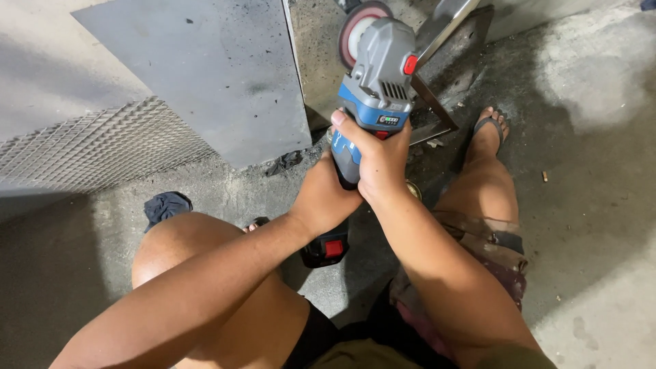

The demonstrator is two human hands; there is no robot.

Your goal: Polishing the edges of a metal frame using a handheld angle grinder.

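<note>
A cordless angle grinder [378, 78], grey and blue with a red button, points away from me with its round disc [357, 26] at the top. My right hand [378, 158] wraps the blue body from the right. My left hand [322, 195] grips the handle lower down, just above the black battery pack [326, 249] with its red latch. The disc sits next to a metal angle frame [437, 102] on the concrete floor.
A grey flat sheet [205, 75] and expanded metal mesh [96, 147] lie at upper left. My bare knees frame the tool; my right foot [488, 130] in a sandal rests beside the frame. A dark rag [166, 205] lies by my left knee.
</note>
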